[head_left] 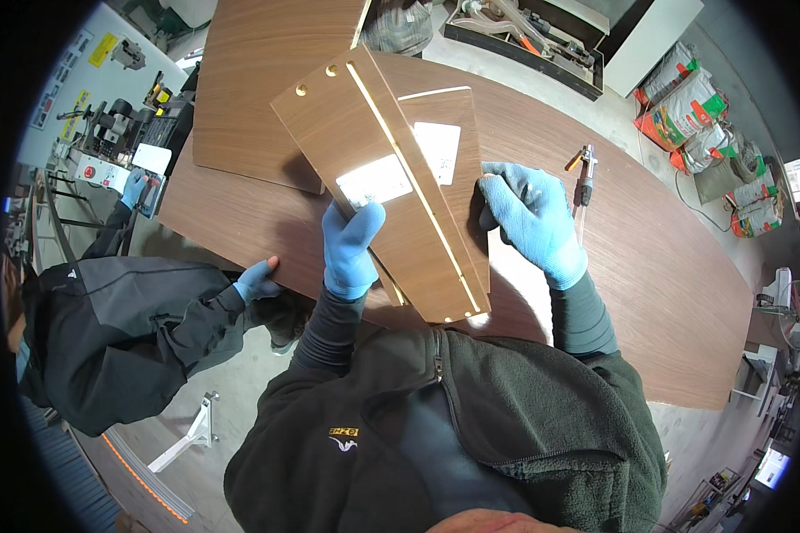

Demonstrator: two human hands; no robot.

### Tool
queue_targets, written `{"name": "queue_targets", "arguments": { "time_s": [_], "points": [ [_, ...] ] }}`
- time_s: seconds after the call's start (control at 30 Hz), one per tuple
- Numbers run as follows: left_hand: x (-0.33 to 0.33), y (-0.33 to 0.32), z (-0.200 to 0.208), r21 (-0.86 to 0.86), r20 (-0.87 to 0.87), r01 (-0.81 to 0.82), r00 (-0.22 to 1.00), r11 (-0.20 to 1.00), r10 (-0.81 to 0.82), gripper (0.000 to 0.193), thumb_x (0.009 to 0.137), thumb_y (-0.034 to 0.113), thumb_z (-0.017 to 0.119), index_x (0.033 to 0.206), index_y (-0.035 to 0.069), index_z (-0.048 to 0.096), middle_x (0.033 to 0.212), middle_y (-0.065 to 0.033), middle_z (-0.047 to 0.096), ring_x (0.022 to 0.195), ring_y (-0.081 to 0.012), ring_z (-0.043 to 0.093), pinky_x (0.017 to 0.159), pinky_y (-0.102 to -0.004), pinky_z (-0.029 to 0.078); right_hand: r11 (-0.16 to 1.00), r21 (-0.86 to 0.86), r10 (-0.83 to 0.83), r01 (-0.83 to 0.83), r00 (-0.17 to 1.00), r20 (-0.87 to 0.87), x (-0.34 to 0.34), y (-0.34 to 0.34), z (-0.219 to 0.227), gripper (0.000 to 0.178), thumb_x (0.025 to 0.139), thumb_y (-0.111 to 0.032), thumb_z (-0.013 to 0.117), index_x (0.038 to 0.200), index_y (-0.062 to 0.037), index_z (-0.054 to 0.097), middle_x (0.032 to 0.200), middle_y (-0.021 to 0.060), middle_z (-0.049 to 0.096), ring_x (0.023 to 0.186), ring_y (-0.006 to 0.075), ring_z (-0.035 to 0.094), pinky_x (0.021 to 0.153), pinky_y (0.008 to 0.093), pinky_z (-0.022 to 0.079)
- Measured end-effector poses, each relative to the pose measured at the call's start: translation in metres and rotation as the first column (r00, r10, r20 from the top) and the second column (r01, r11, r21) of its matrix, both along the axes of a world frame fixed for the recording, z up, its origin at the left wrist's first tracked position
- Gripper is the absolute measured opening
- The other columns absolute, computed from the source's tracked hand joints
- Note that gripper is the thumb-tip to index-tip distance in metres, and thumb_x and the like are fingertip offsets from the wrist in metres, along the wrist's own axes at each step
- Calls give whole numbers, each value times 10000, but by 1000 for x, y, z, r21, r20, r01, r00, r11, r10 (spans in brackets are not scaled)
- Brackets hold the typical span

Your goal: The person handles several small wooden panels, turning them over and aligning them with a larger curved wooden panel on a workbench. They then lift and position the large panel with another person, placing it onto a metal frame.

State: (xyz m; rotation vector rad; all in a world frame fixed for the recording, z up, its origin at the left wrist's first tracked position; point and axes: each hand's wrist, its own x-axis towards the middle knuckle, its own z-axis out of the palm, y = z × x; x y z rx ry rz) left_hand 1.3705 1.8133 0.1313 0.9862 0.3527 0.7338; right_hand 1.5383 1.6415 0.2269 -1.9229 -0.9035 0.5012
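Observation:
A long brown wood-grain panel [391,204] is tilted in front of me. It has a pale groove along its length, round holes at its ends and a white label [374,181]. My left hand [348,249], in a blue work glove, grips its left edge, thumb on top. Partly hidden behind it is a second brown panel [460,164] with another white label [437,149]. At that panel's right edge, my gloved right hand [535,222] is closed, thumb against the fingers, pinching the edge.
Under the panels is a curved brown tabletop [649,293]; a large board [249,98] lies at its far left. An air blow gun [585,173] with a hose rests right of my hand. A co-worker [142,320] stands left by a machine [120,133]. Beyond are a parts tray [533,40] and sacks [680,111].

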Motion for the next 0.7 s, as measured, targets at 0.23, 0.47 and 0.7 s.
{"name": "queue_targets", "arguments": {
  "time_s": [0.23,0.47,0.7],
  "points": [
    [0,-2,3,50,-44,-30,999,998,32,137,983,128,671,1083,35,660,961,38,628,884,-64,572,822,-258,483,1000,-27,12,-12,1000,-10,-3,-1,1,300,1045,-229,547,1119,-29,757,717,138,686,645,234,686,677,357,538],
    [-2,-1,-1,26,-7,-7,1000,1000,7,155,988,139,673,1097,30,651,964,39,621,883,-71,573,821,-264,485,999,-50,3,-6,999,-52,-4,3,5,303,1054,-232,546,1082,-21,761,706,103,697,615,190,668,665,328,534],
    [0,-3,3,-23,-25,-47,999,999,46,176,976,139,690,1107,26,653,961,42,617,888,-66,564,826,-258,476,986,162,-15,46,982,-187,-7,2,-7,298,1070,-214,600,1200,19,732,690,26,693,501,41,558,444,210,425]
  ]
}}
